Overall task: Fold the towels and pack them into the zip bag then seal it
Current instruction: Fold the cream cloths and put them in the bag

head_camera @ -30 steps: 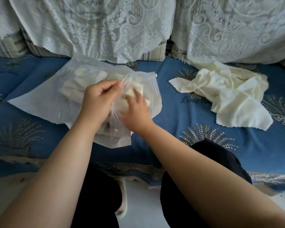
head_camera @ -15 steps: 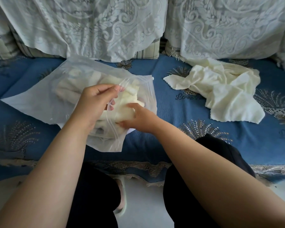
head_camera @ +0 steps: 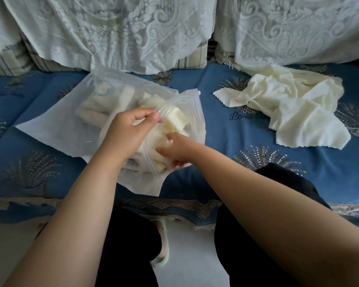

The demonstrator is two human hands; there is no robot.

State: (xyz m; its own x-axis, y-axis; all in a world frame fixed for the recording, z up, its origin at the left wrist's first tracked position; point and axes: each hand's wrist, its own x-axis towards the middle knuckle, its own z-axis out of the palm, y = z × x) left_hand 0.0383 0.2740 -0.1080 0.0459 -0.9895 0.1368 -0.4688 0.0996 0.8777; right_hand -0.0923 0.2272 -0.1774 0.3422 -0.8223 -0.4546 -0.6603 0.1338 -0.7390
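On a blue patterned sofa seat (head_camera: 226,162), a clear zip bag (head_camera: 75,125) lies with its mouth turned toward the person and several folded cream towels (head_camera: 174,119) packed inside. The left hand (head_camera: 129,133) pinches the bag's upper zip edge between thumb and curled fingers (head_camera: 151,116), holding the mouth lifted open, with the folded towels just beyond the fingertips. The right hand (head_camera: 178,150) reaches into the mouth from the right, its fingers curled around the near end of a folded towel at the bag's opening; the plastic partly veils that grip. To the right, well apart from the bag, a heap of loose cream towels (head_camera: 294,108) lies unfolded on the seat. White lace covers (head_camera: 122,32) drape over the cushions behind. Dark trousers (head_camera: 257,245) and a pale slipper (head_camera: 162,245) show below the forearms.
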